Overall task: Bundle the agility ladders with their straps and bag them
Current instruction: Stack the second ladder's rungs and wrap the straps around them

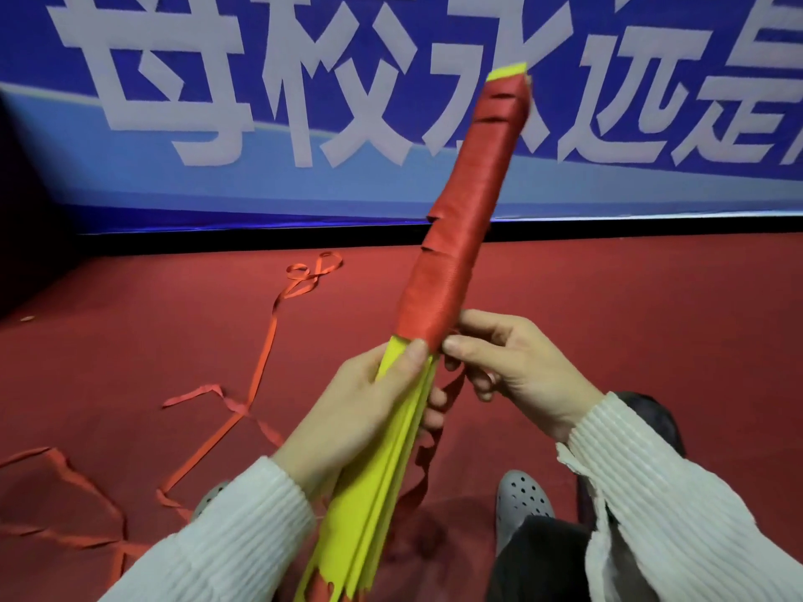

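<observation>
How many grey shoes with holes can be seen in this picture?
2. One grey shoe is on the red carpet under the right forearm; the other shoe peeks out, mostly hidden, behind the left sleeve.

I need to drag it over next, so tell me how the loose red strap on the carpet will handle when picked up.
The loose red strap looks floppy: it lies in curls and twists across the red carpet. It seems thin, flat and probably light, so lifting one end would likely trail the rest behind. Its loops could snag or knot. By contrast, the yellow rungs in the left hand hold straight.
</observation>
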A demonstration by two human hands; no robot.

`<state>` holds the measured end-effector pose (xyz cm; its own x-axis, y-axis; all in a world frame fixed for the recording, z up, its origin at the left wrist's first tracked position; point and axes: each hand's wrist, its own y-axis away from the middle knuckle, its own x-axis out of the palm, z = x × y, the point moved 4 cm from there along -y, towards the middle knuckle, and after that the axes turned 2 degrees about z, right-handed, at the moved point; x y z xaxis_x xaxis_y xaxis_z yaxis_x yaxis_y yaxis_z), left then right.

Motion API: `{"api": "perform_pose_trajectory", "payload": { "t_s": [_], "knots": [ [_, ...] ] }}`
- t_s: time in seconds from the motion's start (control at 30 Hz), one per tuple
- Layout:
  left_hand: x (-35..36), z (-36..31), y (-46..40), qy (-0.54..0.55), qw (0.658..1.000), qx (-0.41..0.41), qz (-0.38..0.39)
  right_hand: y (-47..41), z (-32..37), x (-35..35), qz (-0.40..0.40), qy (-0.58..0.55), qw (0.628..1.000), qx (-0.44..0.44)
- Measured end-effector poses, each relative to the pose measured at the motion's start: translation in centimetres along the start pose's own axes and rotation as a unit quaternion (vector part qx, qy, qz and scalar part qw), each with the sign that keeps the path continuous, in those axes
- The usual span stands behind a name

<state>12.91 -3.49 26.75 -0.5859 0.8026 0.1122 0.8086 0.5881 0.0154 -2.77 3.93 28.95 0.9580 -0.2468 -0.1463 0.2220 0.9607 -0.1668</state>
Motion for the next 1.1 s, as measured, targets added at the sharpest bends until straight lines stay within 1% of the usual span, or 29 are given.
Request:
{"api": "perform_pose_trajectory", "payload": {
  "t_s": [0.07,0.13,0.23,0.3,0.33,0.4,0.47,0.5,0.6,0.67,0.7,0.77,0.8,0.83,0.87,0.9,0.97,1.0,1.1],
  "knots": [
    [0.6,0.0,0.0,-0.091,0.995,0.031,-0.025,-0.2,-0.4,0.0,-0.025,0.015,1.0,0.01],
    [0.2,0.2,-0.2,-0.163,0.98,0.076,-0.079,-0.3,-0.5,-0.3,-0.053,0.023,0.998,0.024],
    [-1.5,0.4,-0.3,-0.267,0.939,0.115,-0.183,-0.5,0.2,-1.1,-0.125,0.122,0.985,0.008],
    [-2.2,0.6,-0.3,-0.282,0.926,0.126,-0.219,-0.4,0.4,-1.1,-0.141,0.124,0.982,0.007],
    [-2.4,0.5,-0.2,-0.271,0.926,0.13,-0.229,-0.3,0.5,-1.1,-0.137,0.093,0.986,0.016],
    [-2.4,0.0,-0.2,-0.226,0.936,0.127,-0.237,-0.3,0.5,-0.8,-0.119,-0.004,0.992,0.043],
    [-2.1,-0.2,0.0,-0.17,0.953,0.101,-0.231,-0.4,0.5,-0.4,-0.099,-0.086,0.99,0.046],
    [-1.9,-0.2,0.2,-0.146,0.96,0.09,-0.22,-0.5,0.4,-0.3,-0.091,-0.094,0.991,0.033],
    [-1.0,-0.6,0.6,-0.086,0.978,0.105,-0.16,-0.7,0.6,-0.2,-0.093,-0.03,0.995,-0.02],
    [-0.7,-0.6,0.4,-0.031,0.988,0.108,-0.104,-0.9,0.5,-0.2,-0.085,-0.026,0.995,-0.039],
    [-0.5,-0.7,0.4,-0.004,0.992,0.105,-0.07,-1.0,0.3,-0.1,-0.064,-0.055,0.996,-0.043],
    [0.0,-0.6,0.5,0.036,0.995,0.088,0.007,-1.1,-0.1,0.5,0.008,-0.121,0.992,-0.04],
    [0.2,-0.4,0.5,0.056,0.995,0.07,0.043,-1.0,-0.3,0.9,0.041,-0.14,0.989,-0.039],
    [0.6,-0.4,0.6,0.081,0.993,0.048,0.069,-0.9,-0.5,1.0,0.049,-0.137,0.988,-0.042],
    [0.9,-0.4,0.6,0.099,0.991,0.033,0.078,-0.8,-0.3,1.0,0.036,-0.115,0.991,-0.05],
    [1.0,-0.3,0.4,0.1,0.992,0.029,0.068,-0.7,0.0,0.9,0.004,-0.082,0.995,-0.065],
    [1.2,-0.2,0.0,0.053,0.997,0.046,0.031,-0.6,0.8,0.6,-0.078,-0.037,0.992,-0.089],
    [1.6,-0.3,-0.2,0.024,0.998,0.061,0.023,-0.6,1.0,0.6,-0.107,-0.037,0.989,-0.092],
    [2.0,0.2,-0.6,-0.049,0.994,0.101,-0.016,-0.9,0.9,0.8,-0.135,-0.037,0.987,-0.076]
  ]
}}
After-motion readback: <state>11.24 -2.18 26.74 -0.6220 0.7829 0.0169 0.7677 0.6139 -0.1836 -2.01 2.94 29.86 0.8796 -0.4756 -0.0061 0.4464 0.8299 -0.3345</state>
